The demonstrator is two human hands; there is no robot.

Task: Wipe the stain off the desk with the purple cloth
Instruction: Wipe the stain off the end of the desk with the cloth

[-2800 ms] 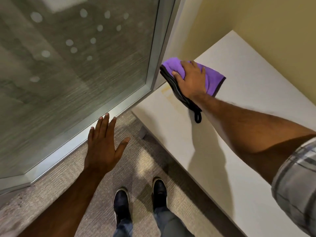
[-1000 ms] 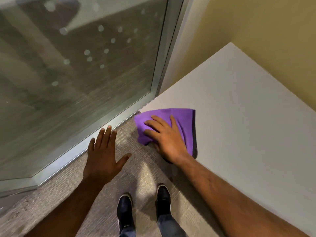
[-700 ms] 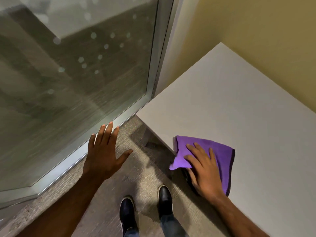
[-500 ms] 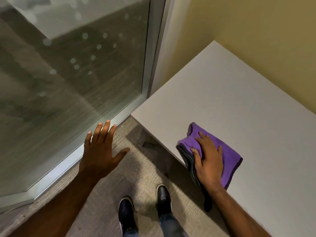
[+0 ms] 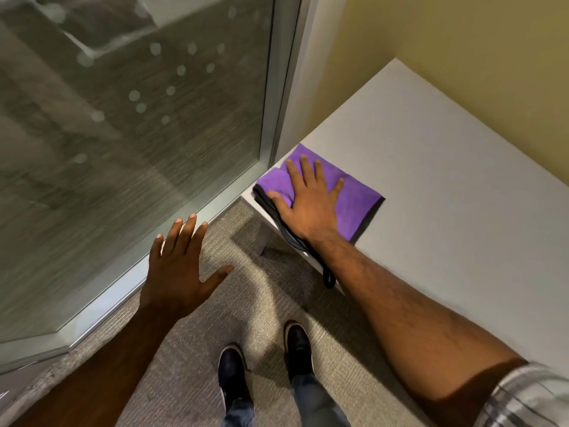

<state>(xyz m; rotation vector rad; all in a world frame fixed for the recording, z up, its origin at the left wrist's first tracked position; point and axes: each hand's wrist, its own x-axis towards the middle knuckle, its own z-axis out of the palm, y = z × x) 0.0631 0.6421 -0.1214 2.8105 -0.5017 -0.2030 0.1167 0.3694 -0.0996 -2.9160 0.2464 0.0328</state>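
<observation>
A folded purple cloth [image 5: 354,198] with a dark edge lies on the near left corner of the white desk [image 5: 446,167]. My right hand [image 5: 308,201] presses flat on it, fingers spread and thumb at its left edge. A dark loop from the cloth hangs over the desk's front edge. No stain shows on the bare desk surface. My left hand [image 5: 181,269] hovers over the carpet to the left, fingers apart, holding nothing.
A frosted glass panel [image 5: 123,134] in a metal frame stands to the left, close to the desk corner. A yellow wall [image 5: 462,57] runs behind the desk. Below are grey carpet [image 5: 271,303] and my two dark shoes [image 5: 264,355].
My right hand has slid the cloth along the desk's front edge to the right, then back up to the left corner. The left hand has stayed in place.
</observation>
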